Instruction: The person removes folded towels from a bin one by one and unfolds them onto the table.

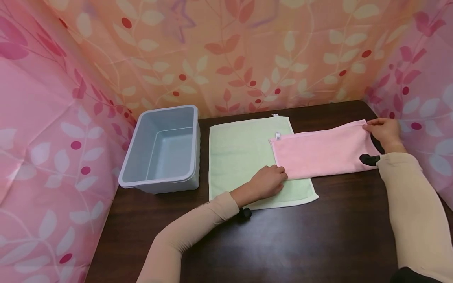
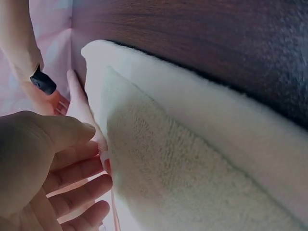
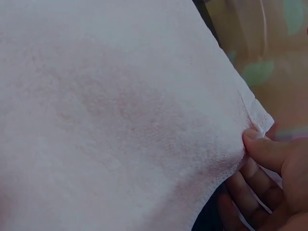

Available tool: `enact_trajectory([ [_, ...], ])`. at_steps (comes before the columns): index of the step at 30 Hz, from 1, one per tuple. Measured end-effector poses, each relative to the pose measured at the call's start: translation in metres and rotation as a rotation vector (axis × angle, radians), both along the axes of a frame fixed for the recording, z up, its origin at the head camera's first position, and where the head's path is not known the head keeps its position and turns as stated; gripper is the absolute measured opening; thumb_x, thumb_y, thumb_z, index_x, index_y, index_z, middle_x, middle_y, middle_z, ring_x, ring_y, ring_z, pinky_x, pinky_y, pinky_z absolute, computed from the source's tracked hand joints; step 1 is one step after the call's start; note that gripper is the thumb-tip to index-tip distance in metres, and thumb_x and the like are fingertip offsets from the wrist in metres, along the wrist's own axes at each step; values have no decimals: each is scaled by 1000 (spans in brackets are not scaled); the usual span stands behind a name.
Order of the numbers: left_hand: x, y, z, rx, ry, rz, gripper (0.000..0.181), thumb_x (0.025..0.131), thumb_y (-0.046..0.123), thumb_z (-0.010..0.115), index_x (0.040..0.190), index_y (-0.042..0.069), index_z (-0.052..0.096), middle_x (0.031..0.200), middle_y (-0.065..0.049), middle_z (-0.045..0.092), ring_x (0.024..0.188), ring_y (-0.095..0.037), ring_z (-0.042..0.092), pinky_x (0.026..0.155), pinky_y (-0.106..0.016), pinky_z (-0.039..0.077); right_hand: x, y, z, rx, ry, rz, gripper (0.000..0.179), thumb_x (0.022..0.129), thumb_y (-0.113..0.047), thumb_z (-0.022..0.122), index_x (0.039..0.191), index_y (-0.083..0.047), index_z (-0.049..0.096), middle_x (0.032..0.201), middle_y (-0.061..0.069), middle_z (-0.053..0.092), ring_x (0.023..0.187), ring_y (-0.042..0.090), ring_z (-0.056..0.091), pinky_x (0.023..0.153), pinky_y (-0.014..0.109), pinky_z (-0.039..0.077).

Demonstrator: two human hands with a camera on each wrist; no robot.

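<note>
A pink towel [image 1: 322, 153], folded into a long rectangle, overlaps the right part of a light green towel [image 1: 240, 153] spread on the table. With thumb and fingers, my right hand [image 1: 385, 133] pinches the pink towel's far right corner, slightly raised; the right wrist view shows the thumb [image 3: 264, 149] on top of the cloth. My left hand [image 1: 267, 181] is at the pink towel's near left corner, over the green towel. In the left wrist view its fingers [image 2: 79, 192] are loosely extended and spread, fingertips against the cloth edge.
A grey-blue plastic bin [image 1: 162, 149] stands on the left of the dark wooden table [image 1: 283, 243]. Patterned curtains [image 1: 230, 51] hang close along the back and both sides. Small white tags [image 1: 278, 136] stick out from the towels' far edges.
</note>
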State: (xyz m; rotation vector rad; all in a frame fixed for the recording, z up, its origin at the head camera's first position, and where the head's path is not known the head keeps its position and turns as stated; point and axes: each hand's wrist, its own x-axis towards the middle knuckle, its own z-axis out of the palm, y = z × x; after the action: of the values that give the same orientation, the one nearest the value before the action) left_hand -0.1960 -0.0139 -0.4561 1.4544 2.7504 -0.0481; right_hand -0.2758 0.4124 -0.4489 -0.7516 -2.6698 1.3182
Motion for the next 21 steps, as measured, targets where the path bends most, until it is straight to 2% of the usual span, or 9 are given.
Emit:
enact_trajectory([
  [1, 0, 0, 0, -2, -1, 0, 14, 96, 25, 61, 106, 21, 69, 102, 6, 65, 93, -13, 61, 69, -26, 48, 1, 1, -2, 22, -4, -2, 13, 94, -41, 63, 90, -35, 74, 59, -34, 46, 86, 7, 47, 74, 12, 39],
  [4, 2, 0, 0, -5, 0, -3, 13, 96, 25, 61, 105, 22, 70, 101, 6, 64, 93, -13, 61, 69, -25, 48, 2, 2, -9, 133, 7, 16, 36, 95, -38, 63, 107, -5, 73, 54, -33, 44, 93, 23, 52, 76, 24, 40],
  [5, 2, 0, 0, -4, 1, -5, 13, 96, 25, 61, 105, 22, 70, 100, 6, 64, 92, -12, 60, 68, -25, 47, 2, 1, -11, 175, 8, 30, 41, 95, -36, 63, 110, 2, 70, 54, -28, 47, 94, 30, 52, 76, 29, 40],
  [7, 2, 1, 0, -6, 0, -11, 12, 96, 26, 61, 104, 22, 70, 100, 6, 64, 92, -12, 60, 68, -25, 47, 3, -1, -12, 258, 8, 65, 46, 95, -30, 62, 114, 12, 63, 57, -6, 60, 97, 41, 51, 77, 40, 42],
  [9, 2, 1, 0, -6, -4, -17, 13, 96, 26, 61, 104, 22, 70, 100, 6, 64, 92, -13, 60, 68, -25, 47, 4, -3, -11, 322, -9, 102, 45, 96, -26, 61, 116, 14, 60, 80, 20, 68, 102, 48, 50, 84, 51, 43],
  [10, 1, 2, 1, -3, -8, -20, 13, 96, 26, 61, 105, 22, 70, 100, 6, 64, 92, -13, 60, 68, -26, 47, 5, -5, -10, 339, -28, 117, 46, 96, -26, 60, 118, 14, 58, 96, 30, 65, 106, 51, 48, 89, 57, 41],
  [12, 0, 2, 1, 2, -17, -23, 16, 96, 26, 61, 108, 22, 70, 104, 6, 65, 95, -13, 60, 70, -26, 49, 7, -9, -6, 368, -51, 141, 47, 97, -26, 57, 125, 13, 54, 123, 39, 54, 114, 55, 43, 100, 65, 34],
  [16, -2, 3, 2, 18, -45, -26, 25, 96, 26, 61, 120, 22, 68, 119, 5, 65, 107, -14, 60, 78, -28, 52, 17, -21, 1, 449, -47, 225, 55, 97, -29, 54, 135, 9, 45, 130, 43, 45, 119, 61, 39, 105, 72, 28],
  [21, -4, 2, 0, -9, -91, -37, 43, 98, 29, 59, 140, 19, 56, 146, 1, 54, 134, -16, 51, 101, -31, 50, 41, -38, 2, 477, -116, 414, 74, 97, -42, 55, 147, 7, 33, 137, 47, 32, 124, 66, 27, 102, 79, 22],
])
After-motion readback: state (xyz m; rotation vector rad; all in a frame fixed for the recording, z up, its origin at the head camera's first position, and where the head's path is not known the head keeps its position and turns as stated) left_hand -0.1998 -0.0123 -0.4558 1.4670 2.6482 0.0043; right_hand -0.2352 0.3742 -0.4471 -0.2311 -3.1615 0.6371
